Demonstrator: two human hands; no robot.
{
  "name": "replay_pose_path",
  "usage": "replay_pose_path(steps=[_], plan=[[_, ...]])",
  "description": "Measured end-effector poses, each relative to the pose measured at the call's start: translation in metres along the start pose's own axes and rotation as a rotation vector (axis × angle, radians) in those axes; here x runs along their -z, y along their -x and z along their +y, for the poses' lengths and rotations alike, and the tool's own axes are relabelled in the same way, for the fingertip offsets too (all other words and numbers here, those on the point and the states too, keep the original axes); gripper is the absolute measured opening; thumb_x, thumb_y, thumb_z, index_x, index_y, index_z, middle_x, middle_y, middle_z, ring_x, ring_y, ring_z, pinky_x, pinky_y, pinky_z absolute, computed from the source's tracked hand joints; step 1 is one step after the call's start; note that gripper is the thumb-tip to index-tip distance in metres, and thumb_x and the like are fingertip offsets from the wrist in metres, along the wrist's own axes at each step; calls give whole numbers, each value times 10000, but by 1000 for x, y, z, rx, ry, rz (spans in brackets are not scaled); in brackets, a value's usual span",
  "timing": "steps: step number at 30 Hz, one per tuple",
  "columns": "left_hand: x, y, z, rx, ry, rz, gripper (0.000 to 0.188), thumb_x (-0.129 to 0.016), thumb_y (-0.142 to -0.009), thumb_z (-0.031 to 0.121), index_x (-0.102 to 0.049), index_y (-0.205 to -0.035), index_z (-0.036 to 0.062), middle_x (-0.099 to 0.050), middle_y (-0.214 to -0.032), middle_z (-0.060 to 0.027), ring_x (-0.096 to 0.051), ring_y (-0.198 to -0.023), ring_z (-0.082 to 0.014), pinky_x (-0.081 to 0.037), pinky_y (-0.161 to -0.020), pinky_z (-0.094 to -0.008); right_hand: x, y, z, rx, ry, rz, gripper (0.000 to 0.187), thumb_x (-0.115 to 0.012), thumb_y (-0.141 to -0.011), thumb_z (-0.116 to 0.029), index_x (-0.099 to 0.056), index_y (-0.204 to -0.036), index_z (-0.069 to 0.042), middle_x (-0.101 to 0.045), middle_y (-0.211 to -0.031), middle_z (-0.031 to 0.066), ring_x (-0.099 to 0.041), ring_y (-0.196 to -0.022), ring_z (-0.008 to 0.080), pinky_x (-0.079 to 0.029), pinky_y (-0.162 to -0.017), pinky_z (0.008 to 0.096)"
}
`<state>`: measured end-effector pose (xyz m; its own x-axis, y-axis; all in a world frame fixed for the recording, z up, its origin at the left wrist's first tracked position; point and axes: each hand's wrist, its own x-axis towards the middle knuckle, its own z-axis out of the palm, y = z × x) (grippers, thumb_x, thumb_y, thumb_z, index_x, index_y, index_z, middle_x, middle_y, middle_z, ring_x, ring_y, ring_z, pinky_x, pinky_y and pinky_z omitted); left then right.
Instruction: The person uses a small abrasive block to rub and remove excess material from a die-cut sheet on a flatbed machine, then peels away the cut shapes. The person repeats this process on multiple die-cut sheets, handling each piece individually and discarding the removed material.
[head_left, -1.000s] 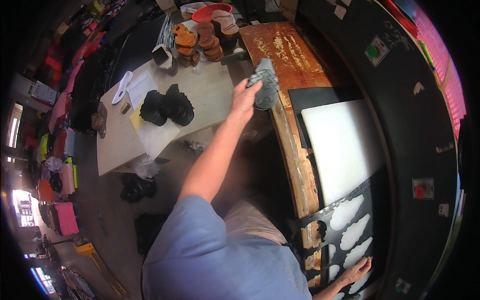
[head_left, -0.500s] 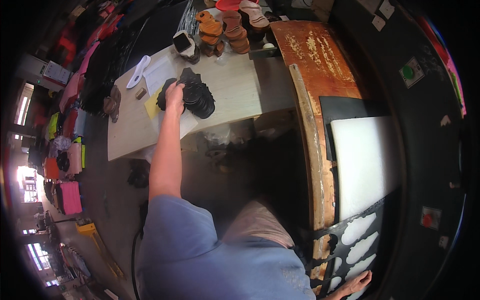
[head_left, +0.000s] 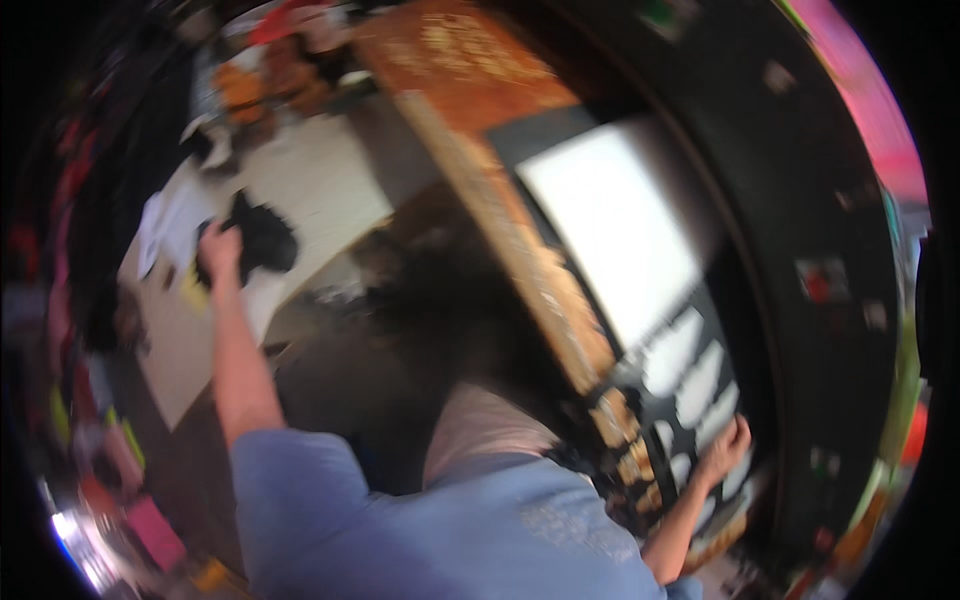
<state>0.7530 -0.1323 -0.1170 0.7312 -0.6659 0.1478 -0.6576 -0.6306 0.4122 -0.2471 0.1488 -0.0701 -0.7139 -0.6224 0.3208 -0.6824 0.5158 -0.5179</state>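
Observation:
A pile of black cut pieces [head_left: 262, 238] with wavy edges lies on the pale table to my left. My left hand [head_left: 220, 252] is at the pile's left side, its fingers closed on some of the black pieces; motion blurs the fingertips. On the right, my right hand [head_left: 724, 455] hovers over or rests on a black sheet with cut-out holes [head_left: 655, 412]; I cannot tell which. Its fingers are slightly bent and apart, and nothing shows in them. White shows through the holes. A thick white board [head_left: 615, 225] adjoins the sheet.
The pale table [head_left: 325, 180] also bears white papers [head_left: 185, 215] and, at its far end, orange and brown stacks [head_left: 240, 92]. A worn wooden ledge [head_left: 500, 215] runs between table and board. A dark machine body [head_left: 745, 170] stands along the right.
My view has swung to the right, so the table sits farther left and tilted. My right hand shows more fully over the cut sheet; my left hand stays at the black pile.

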Motion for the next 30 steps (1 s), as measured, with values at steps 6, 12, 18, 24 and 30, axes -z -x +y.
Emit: replay_pose_path(steps=[6, 12, 18, 24, 30], plan=[[-37, 51, 133, -182, 544, 42, 351, -652, -1059, 183, -724, -1360, 18, -773, -1278, -142, -739, -1161, -255, -560, -1024, -358, -14, 0, -2, 0, -214, 146, 139, -703, -1052, -107, -761, -1132, -9, -735, -1034, 66, -666, -926, 134, -550, -846, 286], [-33, 338, 401, -645, 1160, -967, 288, -648, -1113, 236, -747, -1264, 12, -785, -1182, -97, -745, -1050, -174, -585, -969, -321, -5, 1, -11, -140, -513, 82, 144, -707, -1055, -122, -750, -1142, -16, -721, -982, 28, -652, -889, 113, -530, -822, 274], [6, 601, 497, -775, 854, -1686, 448, -669, -1070, 237, -657, -1440, -15, -743, -1354, -137, -704, -1235, -228, -538, -1094, -361, 93, 15, 48, 43, 119, 330, 310, -762, -977, -162, -705, -1246, -18, -708, -1245, 169, -661, -1187, 354, -513, -1048, 443], [-3, 722, 479, -1640, 839, -1217, 337, -677, -986, 156, -710, -1248, -54, -702, -1264, -208, -624, -1241, -339, -491, -1089, -441, 149, 47, 132, -515, 276, 94, 895, -889, -837, -431, -550, -1523, 33, -536, -1547, 284, -500, -1444, 458, -413, -1217, 501], [6, 752, 448, -1971, 713, -912, 187, -749, -901, 133, -704, -1046, 23, -638, -1052, -129, -582, -1057, -348, -485, -938, -478, 147, 64, 146, -265, 247, 75, 916, -891, -831, -411, -530, -1534, 52, -528, -1549, 307, -491, -1453, 463, -398, -1231, 506]])
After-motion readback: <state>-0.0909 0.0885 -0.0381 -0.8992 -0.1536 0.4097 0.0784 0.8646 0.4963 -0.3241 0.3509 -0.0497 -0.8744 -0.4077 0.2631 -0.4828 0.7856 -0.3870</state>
